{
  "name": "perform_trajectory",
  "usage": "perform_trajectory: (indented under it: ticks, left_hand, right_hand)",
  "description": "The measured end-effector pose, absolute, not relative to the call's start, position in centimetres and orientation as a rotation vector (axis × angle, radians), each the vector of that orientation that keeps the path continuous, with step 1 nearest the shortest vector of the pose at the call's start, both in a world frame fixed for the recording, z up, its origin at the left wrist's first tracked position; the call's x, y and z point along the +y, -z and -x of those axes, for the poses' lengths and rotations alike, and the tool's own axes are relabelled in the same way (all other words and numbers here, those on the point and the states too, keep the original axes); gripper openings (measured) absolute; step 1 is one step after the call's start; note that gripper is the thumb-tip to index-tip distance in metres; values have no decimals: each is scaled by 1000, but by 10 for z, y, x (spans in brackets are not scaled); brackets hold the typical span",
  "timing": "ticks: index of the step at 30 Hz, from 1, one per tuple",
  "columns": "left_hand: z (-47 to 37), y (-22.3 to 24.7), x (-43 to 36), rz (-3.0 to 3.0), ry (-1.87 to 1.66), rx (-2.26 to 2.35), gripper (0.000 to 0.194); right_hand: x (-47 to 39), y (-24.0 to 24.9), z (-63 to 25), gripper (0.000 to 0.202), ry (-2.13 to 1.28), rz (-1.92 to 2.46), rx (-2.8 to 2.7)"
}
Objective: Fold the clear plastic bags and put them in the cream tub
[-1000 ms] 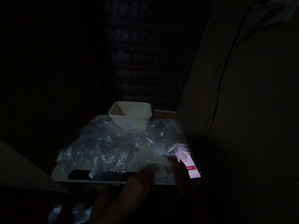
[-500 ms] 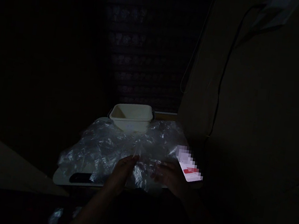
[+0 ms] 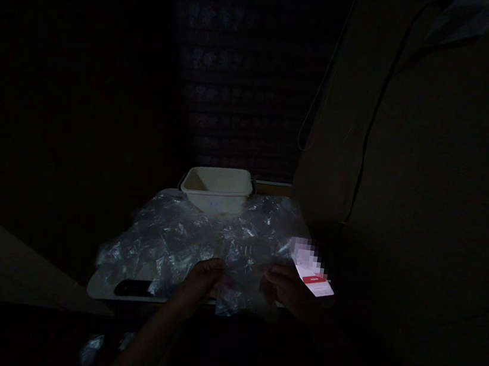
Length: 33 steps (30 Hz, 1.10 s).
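Between my hands a clear plastic bag (image 3: pixel 242 288) is spread fairly flat near the front edge of a small pale table (image 3: pixel 99 289). My left hand (image 3: pixel 196 283) pinches the bag's left edge between thumb and fingers. At the right side my right hand (image 3: pixel 288 288) has its fingers curled against the bag and appears to grip that edge; deep shadow hides part of it. Behind both hands, a crumpled heap of clear plastic bags (image 3: pixel 174 237) covers most of the tabletop.
A cream plastic bin (image 3: pixel 217 200) stands at the table's back. A lit phone (image 3: pixel 318 286) lies by the right edge. The table has a dark slot (image 3: pixel 134 288) at front left. A black cord (image 3: pixel 371 127) hangs along the right wall. Crumpled plastic (image 3: pixel 91 350) lies below.
The bag between my hands has gone from bunched to flatter and wider. My right hand has shifted slightly right, and my left hand stays on the left edge.
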<state>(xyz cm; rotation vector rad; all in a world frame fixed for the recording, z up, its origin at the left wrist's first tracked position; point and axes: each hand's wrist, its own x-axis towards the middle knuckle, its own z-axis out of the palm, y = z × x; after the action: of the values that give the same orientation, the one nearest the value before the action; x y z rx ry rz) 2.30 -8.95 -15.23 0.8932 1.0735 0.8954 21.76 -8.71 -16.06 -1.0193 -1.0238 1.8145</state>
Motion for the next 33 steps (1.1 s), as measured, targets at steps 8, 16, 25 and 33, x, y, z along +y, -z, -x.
perform_trajectory:
  ticks: [8,16,25,33]
  left_hand:
    - [-19,155,-85,-943,-922,1034,9]
    - [-27,168,-66,-1412,-852,1358,19]
    - [-41,188,-70,-2351,-685,1495,42]
    - [-52,211,-84,-2764,-318,1575,49]
  right_hand:
    - [-83,168,-222,10,-1711,1085,-1015]
    - [-60,196,-233,21,-1638,1162,-1034]
    - [-62,199,-223,26,-438,1607,-1650]
    - [-77,193,-183,37,-189,1384,-2215]
